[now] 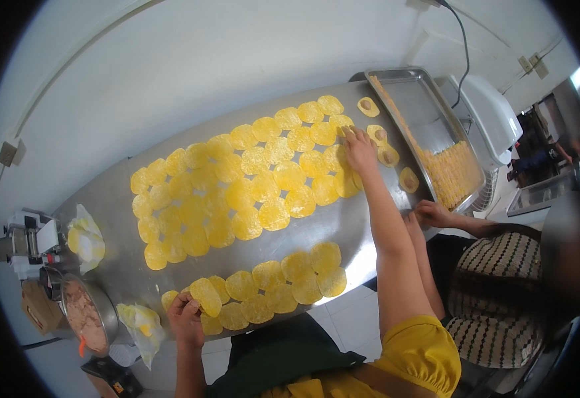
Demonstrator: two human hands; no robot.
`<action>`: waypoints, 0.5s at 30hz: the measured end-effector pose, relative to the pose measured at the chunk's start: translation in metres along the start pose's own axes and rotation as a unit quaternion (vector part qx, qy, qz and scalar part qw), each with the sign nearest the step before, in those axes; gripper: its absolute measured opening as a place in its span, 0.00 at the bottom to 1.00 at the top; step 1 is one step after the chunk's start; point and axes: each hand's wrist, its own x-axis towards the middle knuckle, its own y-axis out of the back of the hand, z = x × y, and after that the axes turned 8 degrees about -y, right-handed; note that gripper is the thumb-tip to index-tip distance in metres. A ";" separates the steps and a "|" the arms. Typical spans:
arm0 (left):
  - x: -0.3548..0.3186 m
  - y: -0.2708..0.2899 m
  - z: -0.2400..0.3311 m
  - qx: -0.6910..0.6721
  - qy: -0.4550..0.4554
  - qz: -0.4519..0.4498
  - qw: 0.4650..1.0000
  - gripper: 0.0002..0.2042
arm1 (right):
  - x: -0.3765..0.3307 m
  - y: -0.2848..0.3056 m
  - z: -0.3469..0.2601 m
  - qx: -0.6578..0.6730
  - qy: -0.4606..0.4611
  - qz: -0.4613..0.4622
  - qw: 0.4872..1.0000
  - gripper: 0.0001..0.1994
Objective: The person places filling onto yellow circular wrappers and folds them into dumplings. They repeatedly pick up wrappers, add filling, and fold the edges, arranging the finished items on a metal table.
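My left hand (pixel 187 322) pinches a round, thin yellow dough wrapper (pixel 205 296) at the near left of the metal table. It is raised over a short block of similar wrappers (pixel 280 297) along the near edge. My right hand (pixel 360 151) reaches to the right end of a larger block of wrappers (pixel 250 162), laid out in rows. Its fingers are stretched out and touch a wrapper (pixel 340 124) there. Just right of it lie several separate wrappers (pixel 408 180), each with a lump of brownish filling.
A metal tray (pixel 414 123) partly filled with yellow pieces stands at the right. Beside it a person's hand (pixel 432 213) is at work. At the left are a steel bowl of pinkish filling (pixel 85 312), plastic-wrapped packets (pixel 142 326) and a small machine (pixel 30 240).
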 end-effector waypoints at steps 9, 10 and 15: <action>-0.001 0.002 -0.011 0.002 -0.014 0.035 0.999 0.07 | 0.028 -0.010 -0.011 -0.037 -0.015 -0.032 0.999 0.21; 0.001 0.002 -0.013 0.000 -0.016 0.028 0.999 0.07 | 0.042 -0.018 -0.012 -0.046 -0.016 -0.035 0.998 0.21; -0.003 0.003 -0.015 0.011 -0.037 0.035 0.999 0.07 | 0.070 -0.029 -0.025 -0.077 -0.060 -0.105 0.990 0.21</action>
